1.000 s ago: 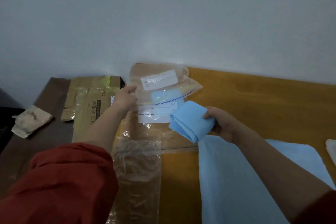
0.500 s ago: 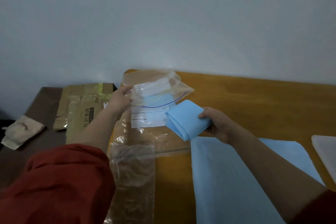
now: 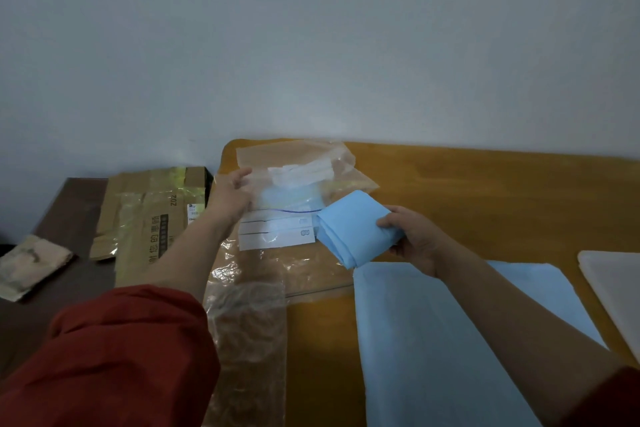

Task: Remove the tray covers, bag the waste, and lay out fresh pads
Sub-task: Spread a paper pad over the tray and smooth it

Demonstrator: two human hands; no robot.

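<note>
My left hand (image 3: pixel 231 199) grips the left edge of a clear zip bag (image 3: pixel 298 191) with white labels, holding its mouth up above the wooden table (image 3: pixel 485 191). My right hand (image 3: pixel 412 237) holds a folded blue pad (image 3: pixel 353 225) right beside the bag's opening, its corner touching the bag. A flat blue pad (image 3: pixel 433 329) lies spread on the table under my right forearm. More clear plastic (image 3: pixel 249 322) lies flat below the bag.
Flattened cardboard packaging (image 3: pixel 149 215) lies on a darker brown surface (image 3: pixel 69 211) to the left, with a crumpled beige cloth (image 3: pixel 31 263) further left. A white tray edge (image 3: pixel 613 284) shows at the far right. A plain wall stands behind the table.
The view has tilted so everything sits lower in the frame. The folded blue pad stays at the bag's mouth, and the bag has shifted slightly in my left hand.
</note>
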